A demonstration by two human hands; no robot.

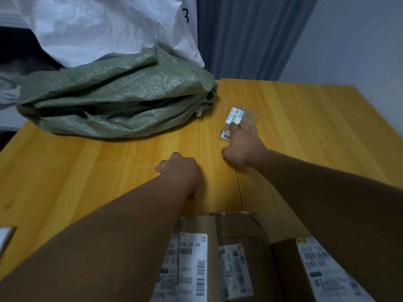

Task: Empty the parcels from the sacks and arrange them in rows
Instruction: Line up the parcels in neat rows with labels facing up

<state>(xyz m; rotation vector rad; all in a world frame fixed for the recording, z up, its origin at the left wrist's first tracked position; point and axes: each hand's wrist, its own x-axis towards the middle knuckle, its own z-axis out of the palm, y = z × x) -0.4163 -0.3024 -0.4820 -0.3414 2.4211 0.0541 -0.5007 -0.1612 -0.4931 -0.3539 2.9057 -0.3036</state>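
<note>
Right grip [244, 142] flat on a small box [242, 115]; left grip [181, 171] down on the tabletop [87, 171].
The right grip is open, with fingers laid across the near top face of the small box and the thumb spread clear of it. The box sits on the tabletop, near the right end of the green sack [122, 99]. The left grip rests on bare tabletop with its fingers hidden under the hand, so its opening cannot be told. Three labelled boxes [192, 258] stand side by side at the near edge.
</note>
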